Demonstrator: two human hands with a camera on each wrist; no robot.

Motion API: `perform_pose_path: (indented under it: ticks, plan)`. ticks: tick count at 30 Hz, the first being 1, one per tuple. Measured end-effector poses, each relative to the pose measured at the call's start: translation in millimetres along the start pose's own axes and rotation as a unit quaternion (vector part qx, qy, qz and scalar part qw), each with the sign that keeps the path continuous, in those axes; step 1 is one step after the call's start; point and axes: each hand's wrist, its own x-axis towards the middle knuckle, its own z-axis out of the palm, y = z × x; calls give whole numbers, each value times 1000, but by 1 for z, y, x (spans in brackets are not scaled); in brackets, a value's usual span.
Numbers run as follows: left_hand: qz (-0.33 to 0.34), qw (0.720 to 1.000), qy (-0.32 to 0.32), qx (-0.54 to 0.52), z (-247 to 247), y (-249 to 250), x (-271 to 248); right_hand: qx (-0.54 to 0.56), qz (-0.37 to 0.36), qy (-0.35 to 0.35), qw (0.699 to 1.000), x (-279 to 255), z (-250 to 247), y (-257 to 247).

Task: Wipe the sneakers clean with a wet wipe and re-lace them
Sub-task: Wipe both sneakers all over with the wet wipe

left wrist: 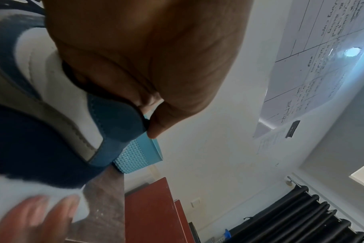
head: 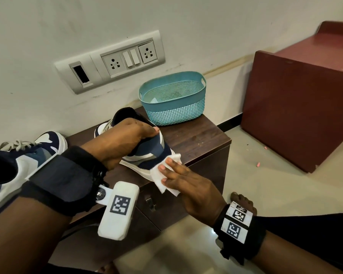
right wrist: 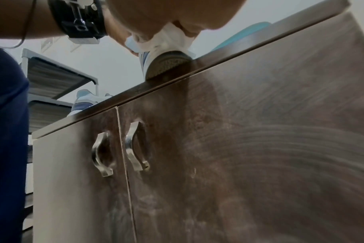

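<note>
Your left hand [head: 125, 139] has its grip curled over the collar of the sneaker [head: 147, 153] you are cleaning, thumb and fingers wrapped round the heel opening, and it props the shoe tilted on the desk [head: 196, 135]. The shoe's long axis runs from the wall side toward you, and the low end sits right at the desk's front edge. From the right wrist view you can see the tread overhanging that edge a little.

Your right hand [head: 186, 180] comes in from the front, just beyond that low end. Its fingers [head: 170, 167] lie fairly straight and press the wet wipe [head: 162, 175] flat against the side of the white sole. So the wipe hand is the nearer one to the dirty rim, and the left hand only steadies.

The next stroke, as I judge it, should run along the sole's length, away from the desk edge and toward your holding hand. Push across the shoe instead and you may shove it sideways under your grip.

The second sneaker [head: 34, 153] lies to your left on the desk, well apart from the wipe, with laces showing. A teal basket [head: 174, 107] stands behind the held shoe, near the wall. You look early in the task; re-lacing is not yet begun on this shoe, as far as I can tell.
</note>
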Motion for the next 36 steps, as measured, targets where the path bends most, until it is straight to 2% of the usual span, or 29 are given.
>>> perform_pose_path:
  ticks: [2,4,6,7,9,10,14,16,20,25,31,33,36]
  plan:
    - [7,1000,4,3,1,0,-1,57,54,4,997,-10,-9,-2]
    - [13,1000,4,7,2,0,-1,109,165,82,977,-9,-17,-6]
    - [14,1000,2,13,1,0,-1,139,298,216,919,7,-23,-4]
    - [15,1000,-1,16,1,-1,0,147,341,283,885,17,-26,0]
    - [16,1000,-6,20,1,-1,1,177,374,370,832,37,-30,8]
    - [16,1000,-7,21,1,-1,1,193,372,375,827,45,-27,11]
    - [23,999,-32,31,0,-1,-1,229,343,248,876,57,14,-18]
    - [26,997,-49,46,-2,-3,-3,197,346,231,888,48,29,-36]
    - [33,997,-48,60,-3,-7,-4,184,303,217,910,31,35,-53]
    - [40,996,-57,63,-4,-6,-6,228,368,159,887,55,26,-26]
    - [44,995,-56,63,-6,-8,-7,354,334,19,873,64,-10,3]
    - [44,996,-54,60,-5,-8,-7,310,320,5,895,54,-12,2]
    - [46,995,-56,65,-5,-9,-6,186,288,49,938,35,-14,-4]
